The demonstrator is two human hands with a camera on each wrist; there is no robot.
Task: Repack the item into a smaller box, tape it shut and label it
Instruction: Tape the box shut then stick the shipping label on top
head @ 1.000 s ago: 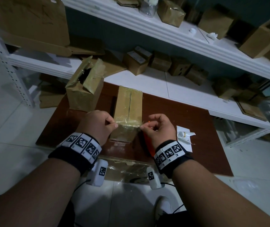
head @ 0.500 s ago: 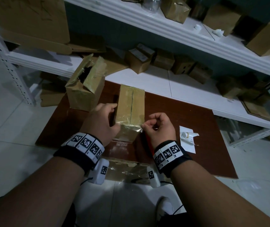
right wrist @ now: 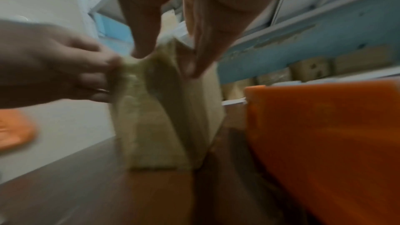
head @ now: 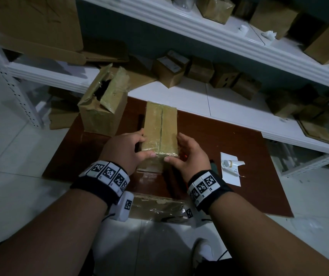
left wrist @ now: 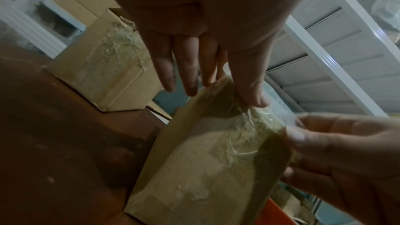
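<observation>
A white shelf (head: pixel 209 104) is seen across the upper half of the head view, loaded with small cartons. Below it, at centre frame, a brown table (head: pixel 229 152) is laid on the pale floor. An opened box (head: pixel 101 108) is stood at the table's upper left corner. Just right of it, at centre, the taped box (head: pixel 160 132) is placed on the table, its top seam covered with clear tape. It is flanked by the left hand (head: pixel 125 150) and the right hand (head: pixel 189 156), both spread, fingers laid along its sides and thumbs pressed on the tape at its near top edge. A label sheet (head: pixel 230 169) is seen at right of centre.
</observation>
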